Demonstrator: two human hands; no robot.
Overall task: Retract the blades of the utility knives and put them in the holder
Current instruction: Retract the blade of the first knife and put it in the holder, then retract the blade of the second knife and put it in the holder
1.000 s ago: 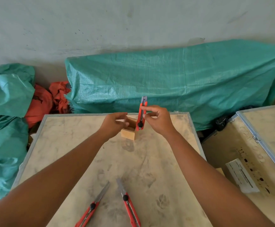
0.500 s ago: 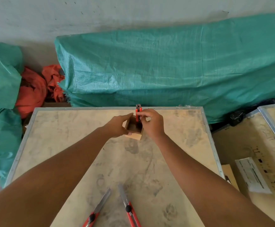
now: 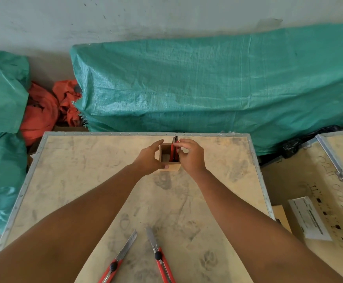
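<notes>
A small square wooden holder [image 3: 173,167] stands near the far edge of the wooden table [image 3: 80,180]. My left hand [image 3: 150,159] grips its left wall. A red utility knife [image 3: 174,149] stands upright inside it against the right wall, its top sticking out above the rim. My right hand [image 3: 192,157] pinches that knife near the top. Two more red utility knives lie at the near edge with blades extended, the left one [image 3: 118,260] angled up-right, the right one [image 3: 160,260] angled up-left.
Green tarpaulin-covered bundles [image 3: 217,86] sit behind the table and at the left, with orange cloth [image 3: 43,113] between them. A second wooden crate [image 3: 319,197] with a white label stands at the right, separated by a gap.
My right hand has lowered the red knife from above the holder down into it. My left hand stays on the holder. The view has tilted down and closer.
</notes>
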